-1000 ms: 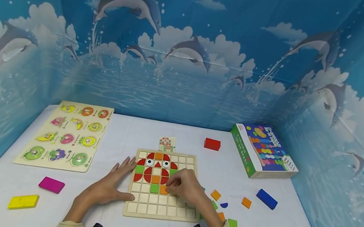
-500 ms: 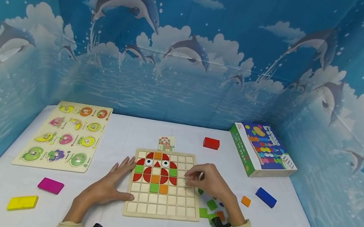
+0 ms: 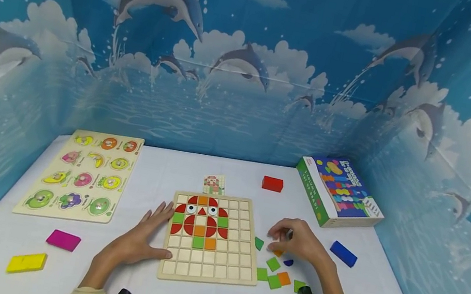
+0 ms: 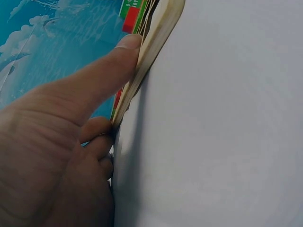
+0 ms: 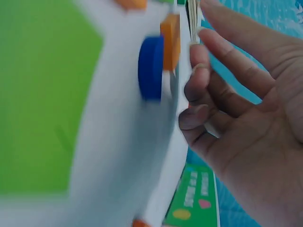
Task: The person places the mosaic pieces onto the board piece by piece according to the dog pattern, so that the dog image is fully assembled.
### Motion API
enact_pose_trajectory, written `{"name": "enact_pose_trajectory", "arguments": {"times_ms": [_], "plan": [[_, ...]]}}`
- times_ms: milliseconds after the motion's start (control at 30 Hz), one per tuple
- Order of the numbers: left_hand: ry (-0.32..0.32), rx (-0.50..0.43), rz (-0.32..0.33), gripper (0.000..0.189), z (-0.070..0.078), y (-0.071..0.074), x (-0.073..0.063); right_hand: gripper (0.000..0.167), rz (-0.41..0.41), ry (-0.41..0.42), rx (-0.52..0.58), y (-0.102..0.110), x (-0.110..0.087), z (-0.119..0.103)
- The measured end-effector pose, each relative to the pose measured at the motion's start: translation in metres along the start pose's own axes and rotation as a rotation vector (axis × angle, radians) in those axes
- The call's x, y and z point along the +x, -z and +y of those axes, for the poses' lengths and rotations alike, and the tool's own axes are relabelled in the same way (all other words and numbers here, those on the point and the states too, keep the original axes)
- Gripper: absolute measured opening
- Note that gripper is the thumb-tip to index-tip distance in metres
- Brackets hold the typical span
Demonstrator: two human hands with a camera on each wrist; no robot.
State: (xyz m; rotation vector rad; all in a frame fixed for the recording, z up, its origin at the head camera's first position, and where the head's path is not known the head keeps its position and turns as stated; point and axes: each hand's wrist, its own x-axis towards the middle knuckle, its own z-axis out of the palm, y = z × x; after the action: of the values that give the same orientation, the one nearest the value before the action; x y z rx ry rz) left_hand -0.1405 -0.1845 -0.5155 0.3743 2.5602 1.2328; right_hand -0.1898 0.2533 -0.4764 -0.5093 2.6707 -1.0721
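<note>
Tiles this thin would probably lift best by opposite edges, so the right hand (image 3: 300,240) should come down low over the orange tile (image 3: 278,253) with thumb and forefinger squared to its sides, without nudging the blue half-disc (image 5: 150,68) just beside it or the green tile (image 3: 273,264) nearer the person. Its fingers are loosely bent, tips apart, with nothing seen between them; whether one touches the orange tile, I cannot tell. These loose pieces lie on the table right of the wooden grid board (image 3: 222,260). Steadying that board seems worth keeping up: the left hand (image 3: 135,242) is spread, its thumb resting on the left rim.
</note>
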Motion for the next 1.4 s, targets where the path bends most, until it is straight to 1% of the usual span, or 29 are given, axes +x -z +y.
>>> {"name": "enact_pose_trajectory", "arguments": {"times_ms": [167, 267, 467, 600, 733, 867, 1033, 1100, 1167, 1233, 1300, 1400], "plan": [[-0.002, -0.011, -0.007, 0.116, -0.001, -0.001, 0.000, 0.026, -0.032, -0.065, -0.022, 0.004, -0.005, 0.006], [0.007, -0.009, 0.002, 0.116, -0.001, -0.001, -0.001, 0.027, -0.045, -0.070, -0.032, 0.005, -0.005, 0.009], [0.012, 0.001, 0.002, 0.116, -0.002, 0.000, -0.001, 0.025, -0.039, -0.094, -0.046, 0.003, -0.004, 0.014], [0.020, 0.008, 0.005, 0.116, -0.002, 0.003, -0.003, 0.022, -0.036, -0.092, -0.033, 0.001, -0.001, 0.013], [0.009, 0.008, 0.001, 0.116, -0.003, 0.005, -0.003, 0.021, -0.038, -0.098, -0.031, 0.001, 0.000, 0.008], [0.000, -0.003, 0.000, 0.116, -0.003, 0.003, -0.001, 0.021, -0.050, -0.073, -0.047, 0.002, -0.001, 0.007], [0.003, -0.016, 0.004, 0.116, -0.001, 0.000, -0.002, 0.018, -0.069, -0.013, -0.035, 0.003, -0.002, 0.009], [0.006, -0.014, 0.006, 0.116, 0.000, 0.000, -0.003, 0.015, -0.062, 0.022, -0.019, 0.003, -0.002, 0.008], [0.002, -0.011, 0.011, 0.116, 0.000, 0.000, -0.002, 0.013, -0.036, 0.054, -0.004, 0.003, -0.002, 0.006], [-0.003, -0.010, 0.008, 0.116, 0.001, 0.000, -0.002, 0.012, -0.003, 0.085, 0.020, 0.002, -0.001, 0.004], [-0.004, -0.010, 0.006, 0.115, 0.001, 0.000, -0.002, 0.012, 0.013, 0.114, 0.066, -0.001, 0.001, -0.001], [0.000, -0.007, 0.003, 0.115, 0.001, 0.000, -0.002, 0.010, -0.005, 0.169, 0.155, -0.010, 0.005, -0.011]]}}
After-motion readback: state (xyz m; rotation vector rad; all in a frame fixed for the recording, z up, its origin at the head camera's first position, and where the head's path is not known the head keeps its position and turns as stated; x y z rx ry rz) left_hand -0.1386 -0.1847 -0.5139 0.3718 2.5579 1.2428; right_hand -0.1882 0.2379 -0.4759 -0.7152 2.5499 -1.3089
